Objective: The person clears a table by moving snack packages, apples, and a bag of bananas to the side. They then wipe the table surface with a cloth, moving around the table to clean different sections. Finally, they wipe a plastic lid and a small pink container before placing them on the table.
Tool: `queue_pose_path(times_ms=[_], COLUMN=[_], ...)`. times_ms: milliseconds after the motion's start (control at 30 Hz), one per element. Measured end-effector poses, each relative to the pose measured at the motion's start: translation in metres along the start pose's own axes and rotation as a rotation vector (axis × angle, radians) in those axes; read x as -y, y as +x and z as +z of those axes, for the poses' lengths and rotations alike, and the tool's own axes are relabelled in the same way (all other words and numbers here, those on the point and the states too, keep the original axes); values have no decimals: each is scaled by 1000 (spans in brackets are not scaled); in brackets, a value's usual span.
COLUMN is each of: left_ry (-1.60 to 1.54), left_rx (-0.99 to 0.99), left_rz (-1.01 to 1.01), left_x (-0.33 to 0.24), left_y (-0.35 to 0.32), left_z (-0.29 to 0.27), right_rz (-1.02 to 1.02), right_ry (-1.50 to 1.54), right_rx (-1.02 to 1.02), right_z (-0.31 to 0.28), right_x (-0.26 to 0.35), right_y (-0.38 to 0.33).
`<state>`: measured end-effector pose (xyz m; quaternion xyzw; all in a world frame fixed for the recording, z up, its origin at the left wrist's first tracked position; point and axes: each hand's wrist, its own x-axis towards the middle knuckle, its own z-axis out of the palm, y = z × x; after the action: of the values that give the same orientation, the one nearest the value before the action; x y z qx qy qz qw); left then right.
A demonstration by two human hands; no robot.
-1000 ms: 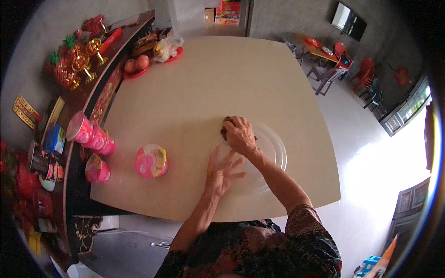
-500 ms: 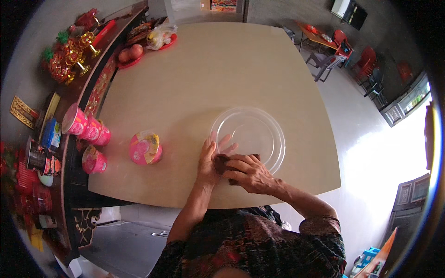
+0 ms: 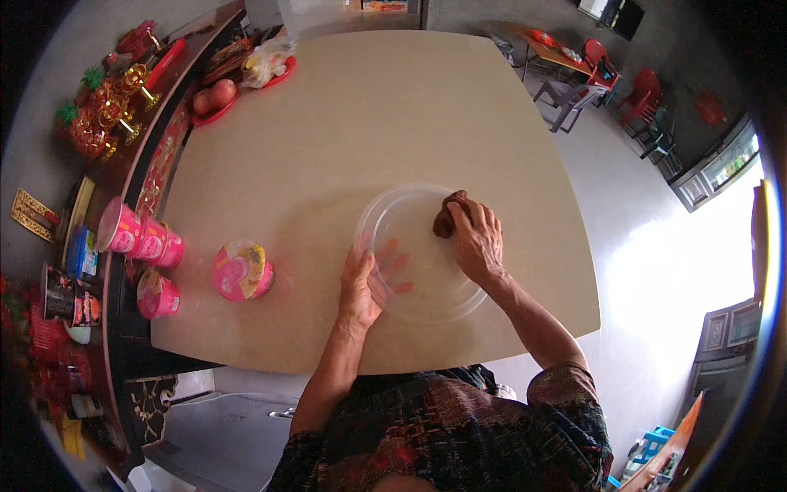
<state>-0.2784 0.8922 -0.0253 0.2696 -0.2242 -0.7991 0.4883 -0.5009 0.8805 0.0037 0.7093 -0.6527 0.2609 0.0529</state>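
Note:
A clear round plastic lid (image 3: 422,287) is held above the near part of the beige table (image 3: 361,107). My left hand (image 3: 365,287) grips its left rim, thumb on top, with the fingers showing through the plastic from beneath. My right hand (image 3: 477,239) is closed on a bunched brown cloth (image 3: 449,215), pressed against the lid's upper right part near the rim. To the left of the lid stands a pink instant noodle cup (image 3: 243,271) with a foil top.
More pink cups (image 3: 147,238) stand along the table's left side, beside a dark wooden altar shelf (image 3: 123,172) with gold ornaments. Red plates of fruit (image 3: 215,98) sit at the far left. Chairs (image 3: 570,100) and a wooden table (image 3: 548,51) are at the far right.
My right hand has moved the cloth from the lid's lower left, near my left hand, up to its upper right. The lid has shifted slightly left in view, still in my left hand.

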Motion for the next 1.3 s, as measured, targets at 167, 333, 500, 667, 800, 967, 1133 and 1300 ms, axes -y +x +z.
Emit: queue_pose_path(times_ms=[167,333,500,667,800,967,1133,1300], left_ry=[-1,-51,-55,-85,-60,8,2,-44], left_rx=[1,9,3,-46,-59,-35,-69,-42], left_rz=[9,15,52,73,66,108,85,59], left_x=[-1,-5,3,6,10,8,6,7], left_y=[1,-2,3,3,4,0,-2,-3], left_z=[5,5,4,4,0,-3,2,1], right_rz=[-209,-496,-350,-86,19,61,-194,-253], right_ry=[235,123,121,12,4,-43,-53,151], right_rx=[-21,44,70,165,9,-8,-86,15], right_z=[23,76,87,34,10,-32,-32,-22], right_x=[46,84,35,-10,-20,11,48,63], right_y=[38,42,75,62,18,-34,-74,-32])
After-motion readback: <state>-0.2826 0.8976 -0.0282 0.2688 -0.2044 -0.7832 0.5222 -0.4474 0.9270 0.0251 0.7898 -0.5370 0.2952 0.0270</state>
